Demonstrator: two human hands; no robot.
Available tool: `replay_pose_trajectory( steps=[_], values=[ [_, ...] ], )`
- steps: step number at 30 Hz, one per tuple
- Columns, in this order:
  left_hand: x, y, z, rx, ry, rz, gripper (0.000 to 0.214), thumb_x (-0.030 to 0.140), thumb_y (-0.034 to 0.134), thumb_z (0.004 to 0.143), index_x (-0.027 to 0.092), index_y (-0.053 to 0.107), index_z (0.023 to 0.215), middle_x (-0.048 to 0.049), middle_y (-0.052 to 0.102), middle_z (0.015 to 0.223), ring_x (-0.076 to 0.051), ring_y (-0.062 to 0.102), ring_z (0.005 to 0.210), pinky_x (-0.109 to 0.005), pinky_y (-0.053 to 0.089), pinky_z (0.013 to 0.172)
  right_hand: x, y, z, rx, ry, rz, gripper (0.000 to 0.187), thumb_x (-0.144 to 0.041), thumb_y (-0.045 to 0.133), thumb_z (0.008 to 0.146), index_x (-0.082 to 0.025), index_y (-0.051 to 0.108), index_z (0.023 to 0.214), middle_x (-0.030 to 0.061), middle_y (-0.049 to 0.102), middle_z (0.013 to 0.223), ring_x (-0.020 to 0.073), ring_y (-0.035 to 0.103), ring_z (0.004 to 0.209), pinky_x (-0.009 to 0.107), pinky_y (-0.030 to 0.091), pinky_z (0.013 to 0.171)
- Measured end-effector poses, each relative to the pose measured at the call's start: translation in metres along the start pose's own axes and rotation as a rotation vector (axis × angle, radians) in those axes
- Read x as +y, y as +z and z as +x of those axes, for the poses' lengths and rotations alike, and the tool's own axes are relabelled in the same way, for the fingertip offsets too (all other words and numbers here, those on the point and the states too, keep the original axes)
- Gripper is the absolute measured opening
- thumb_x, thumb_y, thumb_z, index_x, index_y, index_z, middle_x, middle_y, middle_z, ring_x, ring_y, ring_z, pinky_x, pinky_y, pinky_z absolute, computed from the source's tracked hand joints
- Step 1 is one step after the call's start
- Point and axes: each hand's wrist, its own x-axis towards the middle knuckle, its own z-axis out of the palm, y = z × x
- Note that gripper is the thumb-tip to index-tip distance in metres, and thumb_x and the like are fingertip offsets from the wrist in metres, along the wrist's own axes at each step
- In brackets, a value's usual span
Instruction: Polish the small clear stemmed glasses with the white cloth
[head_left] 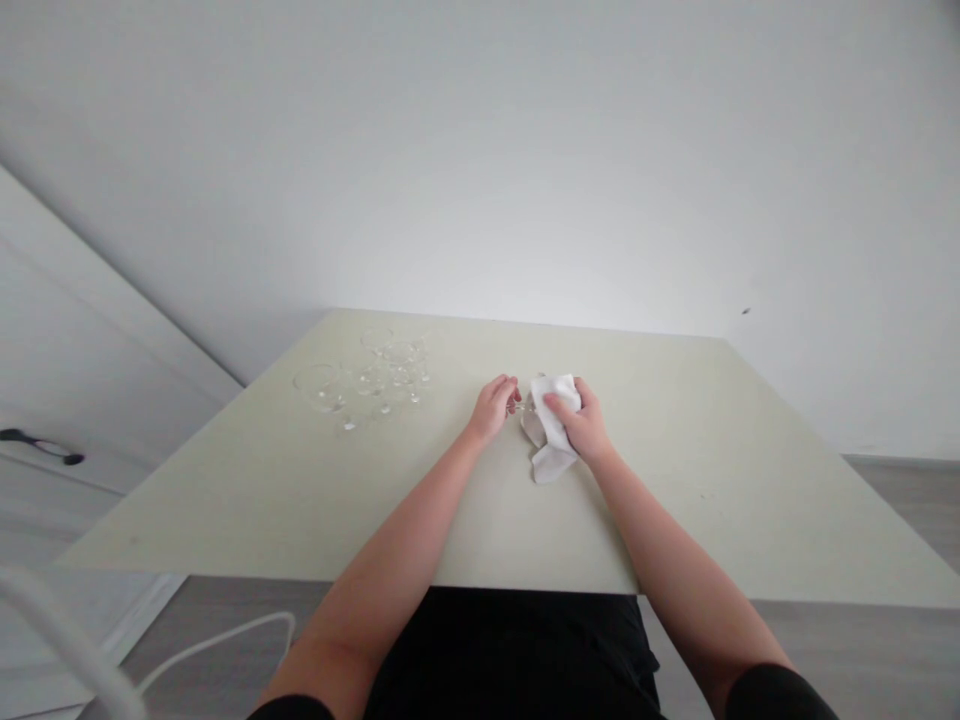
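Note:
My left hand [493,405] is closed on the stem of a clear glass [520,403] held over the middle of the pale table [675,450]. My right hand [581,420] grips a white cloth [550,440] that is wrapped around the glass's bowl, so most of the glass is hidden. The cloth's loose end hangs down onto the tabletop.
Several clear stemmed glasses [375,375] stand in a group at the table's far left. A white cabinet with a dark handle [41,446] stands on the left. A white cable [217,640] runs along the floor at lower left. A white wall rises behind.

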Motion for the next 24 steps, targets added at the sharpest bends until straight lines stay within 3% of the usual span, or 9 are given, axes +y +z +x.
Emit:
replay_pose_trajectory(
  steps=[3,4,6,8,10,13,16,19,24],
  values=[
    [0.003,0.000,-0.013,-0.079,0.478,0.199,0.034,0.053,0.053,0.084,0.021,0.051,0.073,-0.0065,0.058,0.080,-0.019,0.055,0.077,-0.032,0.046,0.074,0.008,0.001,0.005,0.013,0.333,0.265,0.041,-0.058,0.070,0.075,-0.020,0.060,0.088,-0.0009,0.061,0.069,0.0159,0.054,0.060,0.029,0.046,0.058],
    [0.004,-0.001,-0.016,-0.100,0.558,0.266,0.032,0.052,0.055,0.083,0.022,0.051,0.072,-0.0071,0.058,0.080,-0.020,0.054,0.080,-0.034,0.045,0.078,0.009,0.002,0.006,-0.004,0.422,0.317,0.042,-0.060,0.069,0.074,-0.020,0.060,0.084,-0.0003,0.061,0.066,0.0160,0.054,0.057,0.030,0.047,0.057],
    [0.005,-0.001,-0.021,-0.099,0.588,0.357,0.031,0.051,0.054,0.083,0.024,0.049,0.069,-0.0060,0.054,0.075,-0.020,0.052,0.076,-0.035,0.044,0.078,0.009,0.002,0.006,-0.046,0.506,0.360,0.044,-0.062,0.068,0.074,-0.020,0.059,0.081,0.0009,0.062,0.064,0.0167,0.055,0.055,0.031,0.048,0.057],
    [0.005,-0.001,-0.022,-0.034,0.516,0.359,0.033,0.050,0.051,0.085,0.024,0.046,0.066,-0.0039,0.049,0.068,-0.020,0.049,0.070,-0.034,0.043,0.074,0.004,0.002,0.004,-0.076,0.452,0.340,0.044,-0.061,0.071,0.072,-0.020,0.062,0.087,0.0015,0.066,0.070,0.0176,0.058,0.059,0.032,0.049,0.059],
    [0.005,0.000,-0.018,0.056,0.393,0.254,0.036,0.050,0.047,0.087,0.023,0.045,0.063,-0.0024,0.046,0.065,-0.018,0.047,0.066,-0.032,0.041,0.069,-0.002,0.000,0.001,-0.073,0.286,0.218,0.046,-0.057,0.077,0.070,-0.021,0.063,0.095,0.0009,0.067,0.078,0.0183,0.059,0.066,0.032,0.050,0.063],
    [0.005,0.003,-0.007,0.137,-0.012,-0.036,0.034,0.043,0.045,0.086,0.021,0.043,0.060,-0.0002,0.043,0.058,-0.013,0.039,0.054,-0.026,0.032,0.053,-0.010,-0.004,-0.003,-0.057,-0.030,-0.086,0.047,-0.049,0.084,0.065,-0.023,0.061,0.098,0.0012,0.065,0.086,0.0210,0.058,0.078,0.035,0.050,0.076],
    [0.003,0.004,0.001,0.084,-0.372,-0.198,0.029,0.037,0.044,0.080,0.020,0.041,0.057,0.0020,0.037,0.050,-0.009,0.027,0.041,-0.024,0.016,0.043,-0.011,-0.008,-0.003,-0.155,-0.301,-0.262,0.047,-0.041,0.085,0.065,-0.025,0.062,0.102,0.0050,0.063,0.100,0.0261,0.058,0.097,0.041,0.047,0.092],
    [0.000,0.004,0.002,0.047,-0.437,-0.236,0.026,0.037,0.046,0.076,0.020,0.042,0.056,0.0031,0.036,0.048,-0.007,0.022,0.036,-0.023,0.013,0.040,-0.008,-0.009,-0.002,-0.219,-0.421,-0.295,0.041,-0.038,0.082,0.070,-0.026,0.063,0.104,0.0074,0.062,0.109,0.0276,0.057,0.107,0.041,0.045,0.097],
    [-0.004,0.008,0.002,0.120,-0.375,-0.270,0.026,0.036,0.046,0.077,0.019,0.042,0.057,0.0032,0.037,0.049,-0.007,0.027,0.038,-0.021,0.015,0.041,-0.005,-0.004,-0.004,-0.092,-0.295,-0.248,0.038,-0.045,0.077,0.075,-0.025,0.062,0.104,0.0040,0.064,0.098,0.0239,0.058,0.092,0.038,0.046,0.089]
  ],
)
